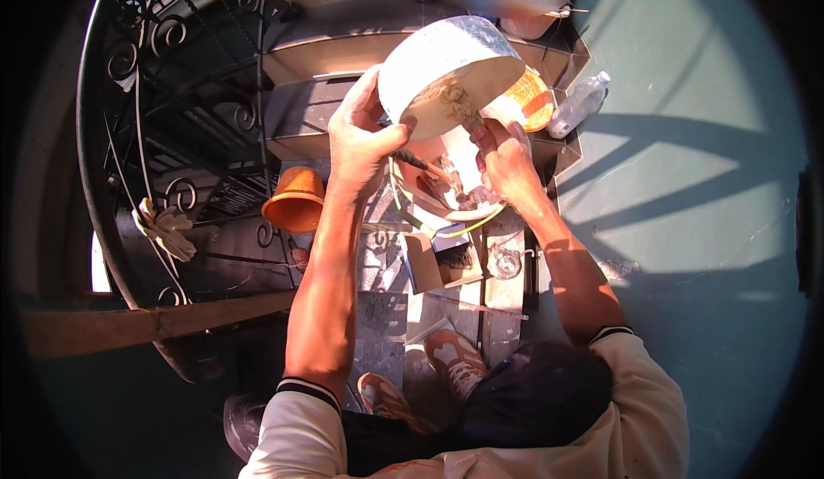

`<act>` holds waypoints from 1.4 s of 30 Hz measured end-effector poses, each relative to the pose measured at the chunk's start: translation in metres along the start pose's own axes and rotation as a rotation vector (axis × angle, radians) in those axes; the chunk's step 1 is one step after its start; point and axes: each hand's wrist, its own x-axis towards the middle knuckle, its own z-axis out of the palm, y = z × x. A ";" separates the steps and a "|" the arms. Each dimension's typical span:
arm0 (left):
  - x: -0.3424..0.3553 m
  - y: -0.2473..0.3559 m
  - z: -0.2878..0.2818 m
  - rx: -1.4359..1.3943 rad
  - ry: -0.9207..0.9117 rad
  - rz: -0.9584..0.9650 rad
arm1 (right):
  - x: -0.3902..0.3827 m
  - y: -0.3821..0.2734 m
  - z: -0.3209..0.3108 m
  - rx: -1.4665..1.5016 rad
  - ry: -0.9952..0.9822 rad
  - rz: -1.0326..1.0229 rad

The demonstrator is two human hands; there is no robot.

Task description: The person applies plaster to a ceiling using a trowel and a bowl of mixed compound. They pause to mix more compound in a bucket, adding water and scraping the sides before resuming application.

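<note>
- Note white tub (446,45) in mid-air above a larger white bucket (463,148), tipped, with open mouth turned toward the wearer.
- In left hand (365,131): grasped at the tub's left side, with thumb at the rim and other fingers around the outer wall.
- In right hand (508,163): fingers curled in at the low edge of the mouth, close to pale clumps (452,97) inside; cannot tell whether pinching rim, clump or nothing.
- Judging by smooth wall and raised hold, probably plastic and fairly light; likely stiff at the rim, perhaps with slight give mid-wall.
- Probably slick outside, more so with dusty fingers.
- Expect some pull toward the low side from the clumps; apparently crumbly, apt to break under a hard pinch.
- Best taken at opposite sides of the rim, thumbs inside, fingers spread on the wall; with one side alone, liable to twist.
- Not obviously fragile, but better kept off the tool handle (412,161) slanting in the bucket.
- Mind orange pot (296,196) beside left forearm, and clear bottle (579,106) beyond right hand.
</note>
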 end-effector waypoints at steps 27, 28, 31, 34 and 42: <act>-0.014 -0.035 -0.006 0.065 0.279 -0.510 | -0.008 0.140 -0.111 -0.680 -0.085 -0.470; -0.015 -0.044 -0.005 0.068 0.394 -0.569 | -0.009 0.143 -0.112 -0.654 -0.119 -0.454; -0.014 -0.050 -0.009 0.069 0.303 -0.611 | -0.017 0.153 -0.119 -0.562 -0.163 -0.441; -0.012 -0.054 -0.014 0.061 0.315 -0.600 | -0.020 0.153 -0.123 -0.566 -0.146 -0.401; -0.004 -0.064 -0.012 0.050 0.278 -0.600 | -0.058 0.152 -0.151 -0.867 -0.041 -0.413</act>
